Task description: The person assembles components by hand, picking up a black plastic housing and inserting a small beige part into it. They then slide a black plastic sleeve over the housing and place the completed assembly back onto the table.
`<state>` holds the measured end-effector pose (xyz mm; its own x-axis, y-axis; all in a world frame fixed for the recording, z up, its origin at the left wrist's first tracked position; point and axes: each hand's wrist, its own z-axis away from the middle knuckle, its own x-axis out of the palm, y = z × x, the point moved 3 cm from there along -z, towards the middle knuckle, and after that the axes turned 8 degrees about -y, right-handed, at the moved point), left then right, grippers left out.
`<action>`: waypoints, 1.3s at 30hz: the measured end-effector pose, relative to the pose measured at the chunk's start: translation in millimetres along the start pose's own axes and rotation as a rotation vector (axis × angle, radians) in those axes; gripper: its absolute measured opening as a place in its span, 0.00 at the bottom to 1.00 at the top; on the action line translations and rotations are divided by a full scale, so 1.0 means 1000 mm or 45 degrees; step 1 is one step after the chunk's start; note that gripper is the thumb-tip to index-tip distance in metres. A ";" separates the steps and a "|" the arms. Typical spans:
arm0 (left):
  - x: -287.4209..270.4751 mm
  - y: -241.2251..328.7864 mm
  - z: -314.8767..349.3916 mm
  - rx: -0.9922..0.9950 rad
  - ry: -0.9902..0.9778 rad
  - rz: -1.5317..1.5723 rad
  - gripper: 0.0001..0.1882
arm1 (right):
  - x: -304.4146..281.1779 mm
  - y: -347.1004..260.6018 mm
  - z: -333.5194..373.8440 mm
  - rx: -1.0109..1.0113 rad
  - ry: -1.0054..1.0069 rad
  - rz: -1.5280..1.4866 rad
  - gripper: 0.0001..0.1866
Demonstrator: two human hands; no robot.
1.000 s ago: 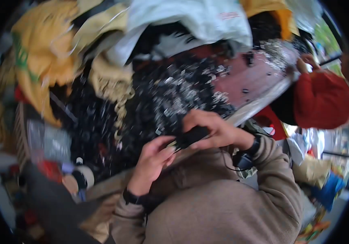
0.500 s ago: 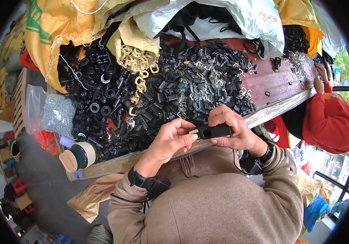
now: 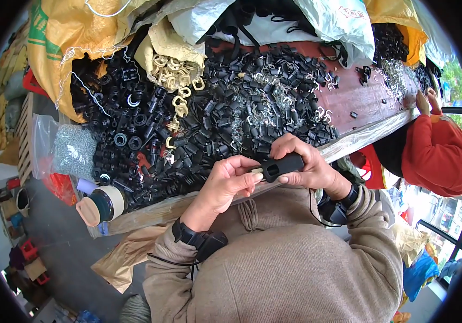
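Above the table's near edge, my right hand [image 3: 313, 168] grips a black oblong plastic part [image 3: 287, 166] with an oval opening. My left hand [image 3: 230, 180] pinches a small pale piece [image 3: 257, 170] against the part's left end; its exact kind is partly hidden by the fingertips. Just beyond both hands lies a heap of small black plastic pieces [image 3: 225, 116] mixed with shiny bent metal clips [image 3: 282, 102]. Cream-coloured rings [image 3: 180, 102] spill from an open sack [image 3: 158, 51] at the left of the heap.
Larger black round fittings [image 3: 134, 121] pile up at left, beside a clear bag of small screws [image 3: 75, 151] and a lidded jar [image 3: 107, 203]. A wooden rim [image 3: 371, 137] borders the table. White sacking [image 3: 338, 32] hangs at the back. A person in red [image 3: 435, 151] works at right.
The hands and the black part have shifted slightly left, and the part is tilted a little more. The pale piece is still at its left end. The view has moved slightly.
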<state>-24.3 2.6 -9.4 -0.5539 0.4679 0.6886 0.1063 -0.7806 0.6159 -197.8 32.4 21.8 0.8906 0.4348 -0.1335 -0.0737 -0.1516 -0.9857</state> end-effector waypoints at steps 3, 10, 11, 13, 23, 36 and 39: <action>-0.004 -0.004 0.000 0.006 0.089 0.097 0.14 | 0.003 -0.009 0.002 -0.138 0.025 0.395 0.18; 0.000 -0.003 -0.005 -0.079 0.071 -0.015 0.15 | 0.002 0.000 0.008 -0.082 0.020 0.267 0.18; 0.000 -0.002 -0.006 -0.075 0.061 -0.047 0.15 | 0.002 0.002 0.008 -0.068 0.024 0.209 0.19; 0.000 -0.002 -0.006 -0.082 0.066 -0.049 0.16 | 0.005 0.006 0.007 -0.074 0.062 0.215 0.19; -0.004 0.003 -0.011 -0.073 0.179 -0.050 0.19 | 0.016 0.011 0.009 0.158 0.259 0.277 0.27; 0.011 0.008 -0.009 0.004 -0.004 -0.020 0.28 | 0.008 -0.014 -0.017 -0.210 -0.516 -0.034 0.36; 0.014 0.002 -0.007 -0.057 -0.030 0.036 0.29 | 0.010 -0.013 -0.014 -0.221 -0.452 0.045 0.33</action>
<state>-37.5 4.7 -1.1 -0.5318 0.4545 0.7146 0.0842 -0.8113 0.5786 -181.4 25.9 34.3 0.6758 0.7022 -0.2239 0.0026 -0.3061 -0.9520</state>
